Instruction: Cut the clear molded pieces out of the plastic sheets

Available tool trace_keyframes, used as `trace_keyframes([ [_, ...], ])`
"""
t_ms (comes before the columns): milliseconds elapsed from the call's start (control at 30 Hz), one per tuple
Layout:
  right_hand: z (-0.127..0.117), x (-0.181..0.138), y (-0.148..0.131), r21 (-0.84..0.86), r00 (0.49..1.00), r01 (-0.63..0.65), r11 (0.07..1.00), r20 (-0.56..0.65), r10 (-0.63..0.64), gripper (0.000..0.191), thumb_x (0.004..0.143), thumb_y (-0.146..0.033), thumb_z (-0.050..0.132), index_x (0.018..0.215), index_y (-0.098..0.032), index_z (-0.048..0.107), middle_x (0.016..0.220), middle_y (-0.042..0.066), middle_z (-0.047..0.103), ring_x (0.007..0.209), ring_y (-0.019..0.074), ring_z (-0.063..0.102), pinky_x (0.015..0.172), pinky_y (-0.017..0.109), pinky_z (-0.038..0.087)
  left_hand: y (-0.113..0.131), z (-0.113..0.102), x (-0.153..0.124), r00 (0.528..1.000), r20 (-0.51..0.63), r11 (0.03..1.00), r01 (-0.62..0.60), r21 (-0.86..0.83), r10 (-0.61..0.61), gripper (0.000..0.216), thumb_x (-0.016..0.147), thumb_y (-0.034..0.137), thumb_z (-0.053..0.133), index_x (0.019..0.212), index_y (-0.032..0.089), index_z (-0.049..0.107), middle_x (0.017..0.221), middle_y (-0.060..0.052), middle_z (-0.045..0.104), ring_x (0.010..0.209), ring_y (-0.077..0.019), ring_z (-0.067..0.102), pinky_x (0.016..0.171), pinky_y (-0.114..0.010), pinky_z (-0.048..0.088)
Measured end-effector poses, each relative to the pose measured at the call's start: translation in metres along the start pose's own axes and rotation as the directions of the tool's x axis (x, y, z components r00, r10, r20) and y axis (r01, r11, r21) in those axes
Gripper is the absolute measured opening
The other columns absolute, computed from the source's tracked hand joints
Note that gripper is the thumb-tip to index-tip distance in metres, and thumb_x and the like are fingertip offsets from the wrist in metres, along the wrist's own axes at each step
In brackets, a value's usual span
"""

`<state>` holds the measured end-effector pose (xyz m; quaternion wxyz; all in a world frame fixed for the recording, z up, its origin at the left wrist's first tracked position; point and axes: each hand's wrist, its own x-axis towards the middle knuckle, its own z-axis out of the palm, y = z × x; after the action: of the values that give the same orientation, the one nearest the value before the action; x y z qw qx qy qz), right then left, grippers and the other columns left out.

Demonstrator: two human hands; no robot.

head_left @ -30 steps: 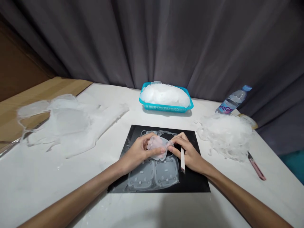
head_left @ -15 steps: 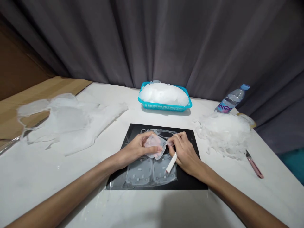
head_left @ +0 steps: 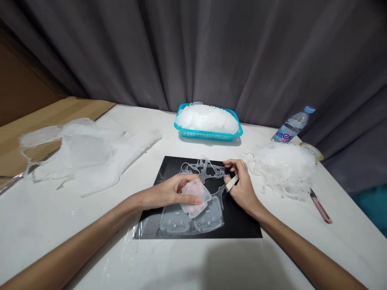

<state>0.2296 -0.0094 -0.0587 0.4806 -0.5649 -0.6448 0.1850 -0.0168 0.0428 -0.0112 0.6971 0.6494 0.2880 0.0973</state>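
Left hand [head_left: 183, 191] pinches loose translucent piece [head_left: 195, 193] over black board [head_left: 242, 225]. Right hand [head_left: 242, 189], fingers partly curled, holds white stick [head_left: 232, 183] — contact with clear webbing [head_left: 204, 174] unclear. One piece free; two similar panels [head_left: 175, 219] beneath seem not yet separated. Teal basket [head_left: 208, 135] heaped with white material. Bottle [head_left: 293, 127] label: purple lettering — only partly legible.
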Motion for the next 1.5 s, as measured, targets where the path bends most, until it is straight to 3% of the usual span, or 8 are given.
trace_keyframes([
  [100, -0.007, 0.001, -0.004, 0.051, 0.999, 0.048, 0.998, -0.003, -0.048, 0.03, 0.08, -0.012, 0.056, 0.109, -0.022, 0.057, 0.106, 0.007, 0.056, 0.1, 0.025, 0.052, 0.09, 0.041, 0.046, 0.0, 0.0, 0.0, 1.0, 0.003, 1.0, -0.009, 0.005, 0.009, 0.027, 0.088, 0.037, 0.08, 0.097, 0.017, 0.066, 0.08, 0.002, 0.062, 0.07, -0.0117, 0.059, 0.062, -0.02, 0.047],
  [267, -0.016, -0.005, -0.02, 0.031, 0.974, 0.197, 0.98, 0.105, -0.2, 0.011, 0.098, -0.025, 0.052, 0.096, -0.023, 0.063, 0.101, 0.006, 0.057, 0.101, 0.0254, 0.053, 0.095, 0.045, 0.041, -0.004, -0.001, 0.001, 1.0, -0.001, 1.0, -0.006, -0.016, 0.006, 0.03, 0.087, 0.039, 0.082, 0.098, 0.016, 0.065, 0.083, 0.0, 0.066, 0.073, -0.013, 0.062, 0.064, -0.021, 0.049],
  [500, -0.01, -0.01, -0.024, 0.035, 0.88, 0.349, 0.937, 0.332, -0.34, 0.006, 0.094, -0.026, 0.071, 0.096, -0.024, 0.067, 0.105, 0.007, 0.061, 0.102, 0.0256, 0.049, 0.094, 0.044, 0.045, -0.01, -0.001, 0.003, 0.999, -0.044, 1.0, -0.016, -0.016, 0.015, 0.036, 0.086, 0.04, 0.083, 0.101, 0.017, 0.061, 0.076, 0.002, 0.064, 0.062, -0.0096, 0.056, 0.054, -0.018, 0.042],
  [733, -0.009, -0.008, -0.018, 0.062, 0.893, 0.262, 0.963, 0.364, -0.266, 0.013, 0.106, -0.022, 0.054, 0.103, -0.025, 0.067, 0.103, 0.006, 0.061, 0.102, 0.0231, 0.049, 0.095, 0.041, 0.045, -0.01, 0.0, 0.004, 0.996, -0.083, 1.0, -0.02, -0.013, 0.019, 0.036, 0.09, 0.044, 0.079, 0.105, 0.018, 0.059, 0.063, 0.007, 0.051, 0.052, -0.0064, 0.038, 0.047, -0.017, 0.027],
  [833, -0.008, -0.008, -0.018, 0.058, 0.885, 0.258, 0.964, 0.385, -0.26, 0.008, 0.104, -0.024, 0.059, 0.101, -0.024, 0.067, 0.102, 0.005, 0.062, 0.101, 0.0231, 0.048, 0.094, 0.041, 0.045, -0.012, 0.0, 0.005, 0.991, -0.126, 0.999, -0.044, -0.009, 0.042, 0.04, 0.088, 0.044, 0.08, 0.109, 0.019, 0.058, 0.062, 0.008, 0.047, 0.052, -0.0068, 0.036, 0.047, -0.018, 0.023],
  [1167, -0.007, -0.007, -0.014, 0.076, 0.933, 0.225, 0.971, 0.271, -0.237, 0.018, 0.104, -0.02, 0.056, 0.09, -0.024, 0.065, 0.095, 0.004, 0.061, 0.097, 0.0229, 0.05, 0.089, 0.043, 0.042, -0.019, -0.001, 0.008, 1.0, -0.021, 0.984, -0.019, -0.179, 0.016, 0.041, 0.091, 0.039, 0.078, 0.116, 0.02, 0.052, 0.081, -0.001, 0.071, 0.061, -0.01, 0.055, 0.057, -0.021, 0.035],
  [1367, -0.009, -0.008, -0.014, 0.063, 0.935, 0.22, 0.973, 0.271, -0.229, 0.025, 0.107, -0.021, 0.049, 0.09, -0.025, 0.067, 0.094, 0.004, 0.061, 0.097, 0.0228, 0.05, 0.089, 0.043, 0.041, -0.02, -0.003, 0.007, 1.0, -0.007, 0.991, -0.021, -0.133, 0.02, 0.041, 0.091, 0.043, 0.077, 0.119, 0.02, 0.057, 0.071, 0.004, 0.064, 0.053, -0.0072, 0.041, 0.051, -0.021, 0.021],
  [1500, -0.009, -0.01, -0.014, 0.026, 0.938, 0.239, 0.971, 0.253, -0.238, 0.014, 0.103, -0.023, 0.06, 0.09, -0.025, 0.063, 0.092, 0.004, 0.061, 0.097, 0.0235, 0.05, 0.089, 0.043, 0.042, -0.021, -0.003, 0.007, 0.999, 0.018, 0.997, -0.039, -0.068, 0.04, 0.036, 0.092, 0.047, 0.074, 0.11, 0.015, 0.069, 0.075, -0.001, 0.065, 0.056, -0.0095, 0.046, 0.051, -0.022, 0.027],
])
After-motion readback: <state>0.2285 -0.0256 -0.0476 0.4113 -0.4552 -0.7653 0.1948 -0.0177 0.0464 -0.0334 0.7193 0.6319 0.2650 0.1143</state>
